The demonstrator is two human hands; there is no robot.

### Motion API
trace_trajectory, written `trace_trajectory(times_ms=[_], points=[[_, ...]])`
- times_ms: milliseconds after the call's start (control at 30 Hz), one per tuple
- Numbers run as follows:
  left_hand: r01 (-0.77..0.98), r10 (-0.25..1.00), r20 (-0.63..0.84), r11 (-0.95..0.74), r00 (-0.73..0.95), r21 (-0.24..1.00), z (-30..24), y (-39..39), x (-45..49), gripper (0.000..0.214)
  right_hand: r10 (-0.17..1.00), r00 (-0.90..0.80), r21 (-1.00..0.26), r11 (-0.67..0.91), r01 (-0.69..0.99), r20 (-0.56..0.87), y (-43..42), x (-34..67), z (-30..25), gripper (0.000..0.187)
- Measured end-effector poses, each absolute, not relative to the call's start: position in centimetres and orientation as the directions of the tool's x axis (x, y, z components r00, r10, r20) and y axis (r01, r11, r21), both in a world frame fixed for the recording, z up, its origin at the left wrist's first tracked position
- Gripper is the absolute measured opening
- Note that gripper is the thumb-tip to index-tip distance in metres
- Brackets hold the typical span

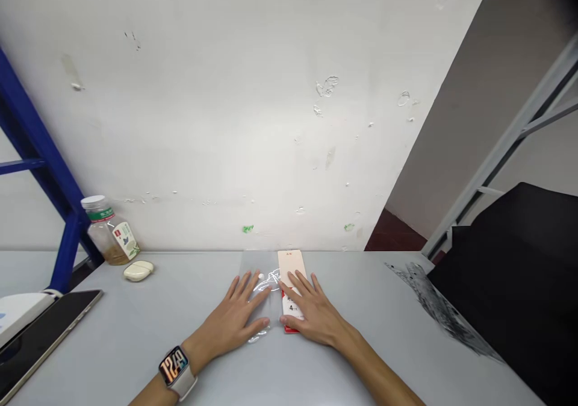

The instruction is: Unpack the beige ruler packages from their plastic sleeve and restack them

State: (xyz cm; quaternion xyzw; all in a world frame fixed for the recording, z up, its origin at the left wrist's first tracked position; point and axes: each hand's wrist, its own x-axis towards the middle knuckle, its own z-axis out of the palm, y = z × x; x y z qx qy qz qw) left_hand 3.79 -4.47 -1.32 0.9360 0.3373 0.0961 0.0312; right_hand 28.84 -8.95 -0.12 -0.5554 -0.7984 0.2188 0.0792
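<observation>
My left hand (235, 323) lies flat with its fingers spread over a clear plastic sleeve (258, 261) on the desk. Beside it, my right hand (317, 315) rests palm down on a narrow flat packet (290, 262), pale pink at the top, with white and red below and a printed "4". The packet and sleeve lie side by side near the wall, partly covered by my fingers. Neither hand grips anything. A watch (174, 366) with a light strap is on my left wrist.
The grey desk (135, 327) meets a white wall. On the left are a clear jar (103, 234), a cream oval case (138, 270), a tablet (49, 334) and a white box-shaped item (22, 312). A blue metal frame (67, 252) stands there. Black material (515, 273) covers the right side.
</observation>
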Motion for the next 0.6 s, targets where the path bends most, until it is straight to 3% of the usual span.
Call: trace_trajectory(times_ms=[600], points=[[0.650,0.659,0.191,-0.751,0.728,0.116,-2.09,-4.27,3.69,0.064,0.920,-0.370,-0.450,0.279,0.848,-0.127,-9.18,28.75,0.45,0.073]])
